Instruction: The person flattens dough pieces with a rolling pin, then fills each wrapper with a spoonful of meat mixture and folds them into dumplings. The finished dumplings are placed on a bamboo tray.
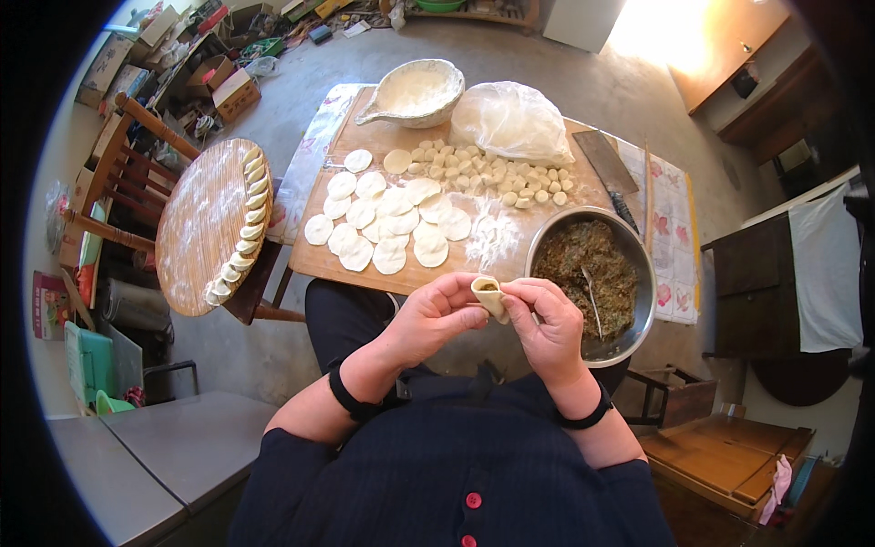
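Observation:
Between both hands is a dumpling wrapper (489,295) folded around filling, its top partly open. My left hand (441,318) holds its left side; my right hand (545,318) pinches its right edge. To the right, a metal bowl (648,270) holds minced filling (571,253) with a spoon (592,308) in it. Flat round wrappers (389,254) overlap on the wooden board (311,258) beyond my hands. Small dough pieces (478,171) lie behind them, near a plastic bag of dough (509,119). A row of folded dumplings (254,215) lines the right edge of a round tray (198,225).
A floury gourd-shaped bowl (417,92) stands at the board's far edge. A cleaver (605,161) lies at the right, beside a thin wooden stick (648,191). The round tray rests on a wooden chair (130,236). Cardboard boxes (236,94) stand on the floor at the upper left.

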